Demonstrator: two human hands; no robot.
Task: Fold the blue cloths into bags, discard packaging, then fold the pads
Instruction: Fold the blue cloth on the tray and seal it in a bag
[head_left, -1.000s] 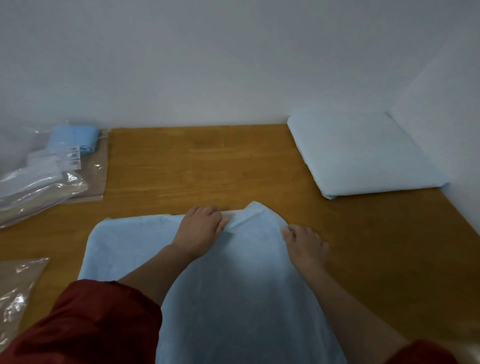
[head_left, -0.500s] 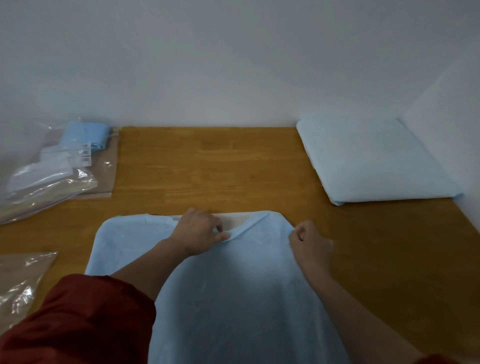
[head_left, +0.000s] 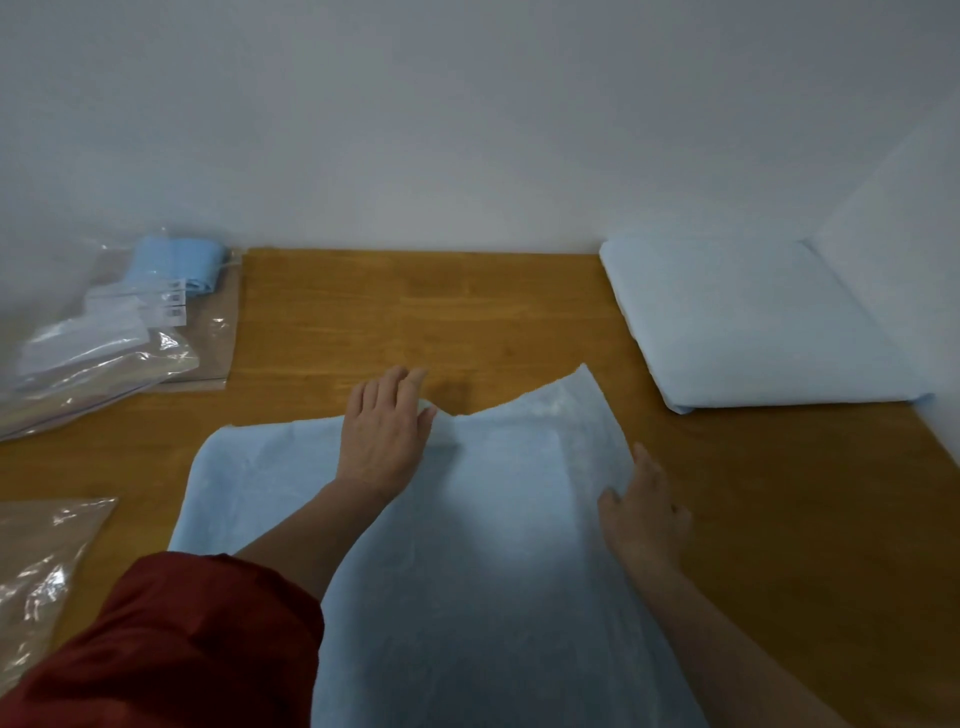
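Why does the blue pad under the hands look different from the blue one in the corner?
The spread pad lies opened out wide; the folded pad is a neat, thicker square. The spread pad's far right corner is lifted; the folded pad lies flat. The left hand and right hand touch the spread pad; nothing touches the folded pad. Both are light blue, on the wooden table.

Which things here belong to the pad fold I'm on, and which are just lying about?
In the job: spread blue pad, left hand on its far edge, right hand at its right edge, folded pads at the back right.
Lying about: bagged blue cloth at the back left, empty plastic bag at the near left.
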